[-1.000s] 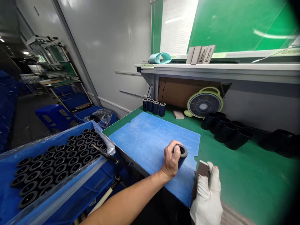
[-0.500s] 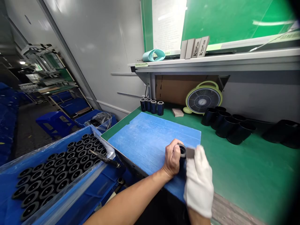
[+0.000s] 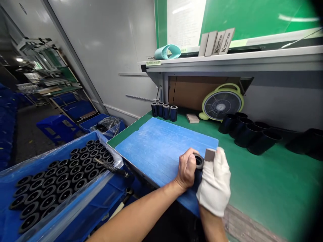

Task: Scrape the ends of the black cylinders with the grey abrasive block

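My bare left hand (image 3: 187, 168) is wrapped round a black cylinder (image 3: 199, 162), its open ring-shaped end turned up toward me. A white glove covers my right hand (image 3: 215, 181), whose fingers grip a small grey-brown block (image 3: 210, 155) just right of the cylinder's rim. A narrow gap shows between block and rim. Both hands are over the near right part of a blue mat (image 3: 161, 144), which lies on the green tabletop (image 3: 267, 178).
A blue crate (image 3: 101, 191) of many black cylinders stands at the left. Behind the mat are several small cylinders (image 3: 173, 113), a block (image 3: 192, 118) and a fan (image 3: 222, 105). Larger black cylinders (image 3: 263, 142) stand at the right, below a shelf (image 3: 252, 57) bearing boxes (image 3: 217, 43).
The block in my right hand has moved up and slightly away from the cylinder's rim. My left hand keeps its hold. The whole view has shifted a little.
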Demonstrator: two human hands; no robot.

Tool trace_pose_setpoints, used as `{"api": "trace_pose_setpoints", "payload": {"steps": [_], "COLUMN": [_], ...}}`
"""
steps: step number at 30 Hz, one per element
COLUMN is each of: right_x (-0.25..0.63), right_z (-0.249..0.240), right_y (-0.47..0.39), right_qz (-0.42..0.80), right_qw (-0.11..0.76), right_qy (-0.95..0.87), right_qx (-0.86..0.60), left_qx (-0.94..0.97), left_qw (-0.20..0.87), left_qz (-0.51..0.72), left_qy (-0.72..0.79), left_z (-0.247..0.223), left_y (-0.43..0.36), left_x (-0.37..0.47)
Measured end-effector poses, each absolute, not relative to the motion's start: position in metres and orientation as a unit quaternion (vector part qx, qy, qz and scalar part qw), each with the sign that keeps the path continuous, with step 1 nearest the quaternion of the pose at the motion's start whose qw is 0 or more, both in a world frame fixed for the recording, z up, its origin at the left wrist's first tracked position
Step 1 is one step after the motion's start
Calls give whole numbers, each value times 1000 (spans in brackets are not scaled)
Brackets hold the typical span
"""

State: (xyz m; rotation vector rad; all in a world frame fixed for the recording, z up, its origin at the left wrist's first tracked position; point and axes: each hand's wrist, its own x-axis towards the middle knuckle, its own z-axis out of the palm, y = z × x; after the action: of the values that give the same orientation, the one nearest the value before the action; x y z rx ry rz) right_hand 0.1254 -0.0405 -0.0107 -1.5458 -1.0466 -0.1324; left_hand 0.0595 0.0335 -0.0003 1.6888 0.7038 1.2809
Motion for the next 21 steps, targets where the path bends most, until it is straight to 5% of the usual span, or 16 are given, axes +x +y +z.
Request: {"api": "trace_pose_setpoints", "payload": {"steps": [21], "right_x": [127], "right_z": [-6], "right_y": [-50], "right_qz": [-66], "right_qw": [538], "right_qy": [-510], "right_qx": [-668], "left_qx": [678], "left_qw": [462], "left_qz": [508], "left_qy": [262], "left_z": [-3], "left_y": [33], "left_x": [60]}}
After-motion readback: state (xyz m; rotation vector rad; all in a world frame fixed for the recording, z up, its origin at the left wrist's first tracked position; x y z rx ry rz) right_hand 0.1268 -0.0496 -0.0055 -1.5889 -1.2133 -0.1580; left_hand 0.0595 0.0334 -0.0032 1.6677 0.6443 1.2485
